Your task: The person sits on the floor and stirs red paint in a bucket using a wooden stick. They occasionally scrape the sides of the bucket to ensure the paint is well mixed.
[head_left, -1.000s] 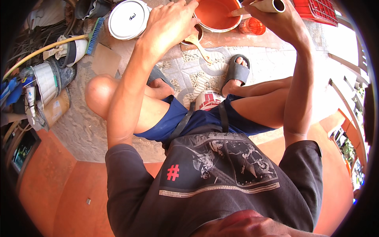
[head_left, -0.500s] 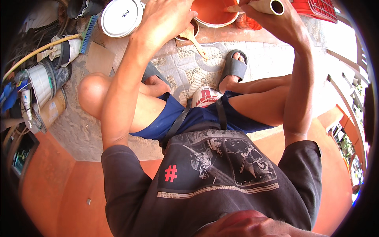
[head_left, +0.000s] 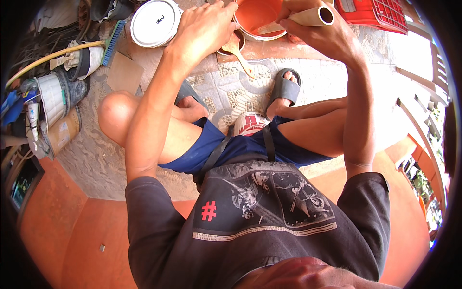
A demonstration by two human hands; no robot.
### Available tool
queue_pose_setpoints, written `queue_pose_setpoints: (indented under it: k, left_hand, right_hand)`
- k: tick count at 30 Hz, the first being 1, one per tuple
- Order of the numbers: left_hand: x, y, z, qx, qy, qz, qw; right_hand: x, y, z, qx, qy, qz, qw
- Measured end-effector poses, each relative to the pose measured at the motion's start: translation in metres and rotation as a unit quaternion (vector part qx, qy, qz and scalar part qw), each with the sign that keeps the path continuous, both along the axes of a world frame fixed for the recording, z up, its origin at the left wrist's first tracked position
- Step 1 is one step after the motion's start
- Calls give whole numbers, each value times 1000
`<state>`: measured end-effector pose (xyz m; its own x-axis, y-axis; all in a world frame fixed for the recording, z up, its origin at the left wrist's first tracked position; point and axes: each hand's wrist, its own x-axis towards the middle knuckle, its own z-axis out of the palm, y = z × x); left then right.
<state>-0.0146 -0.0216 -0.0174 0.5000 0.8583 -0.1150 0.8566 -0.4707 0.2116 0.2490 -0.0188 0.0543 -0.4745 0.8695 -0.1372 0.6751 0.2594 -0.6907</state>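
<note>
My right hand [head_left: 313,33] grips a pale, hollow tube [head_left: 317,16], slanted with its lower end inside a white-rimmed bucket [head_left: 250,17] of orange liquid. At that bucket's left rim is my left hand [head_left: 211,26], fingers curled; what they hold is hidden. Just below this hand, a wide brush with a wooden handle [head_left: 244,62] rests across a small container [head_left: 223,49]. A white lidded pail [head_left: 151,26] stands to the left of my left hand.
A red crate [head_left: 370,14] is at upper right. Along the left are a blue-bristled broom [head_left: 113,43], yellow hose [head_left: 43,61], stacked buckets [head_left: 55,103] and cardboard [head_left: 125,72]. Between my sandalled feet is patterned tile [head_left: 231,86]; a red-and-white bucket [head_left: 250,123] sits beneath me.
My right hand and the tube have shifted down and to the left over the bucket. My left hand has moved only slightly and stays curled at the bucket's left side.
</note>
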Motion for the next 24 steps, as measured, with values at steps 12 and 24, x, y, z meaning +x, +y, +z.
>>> queue_pose_setpoints:
  k: [12, 24]
  left_hand:
    - [-5, -3, -5, 64, -58, -33, 996]
    - [0, -6, -9, 40, -45, -31, 998]
  right_hand:
    - [21, 2, -30, 84, -59, -63, 993]
    - [17, 0, -34, 24, 41, -87, 995]
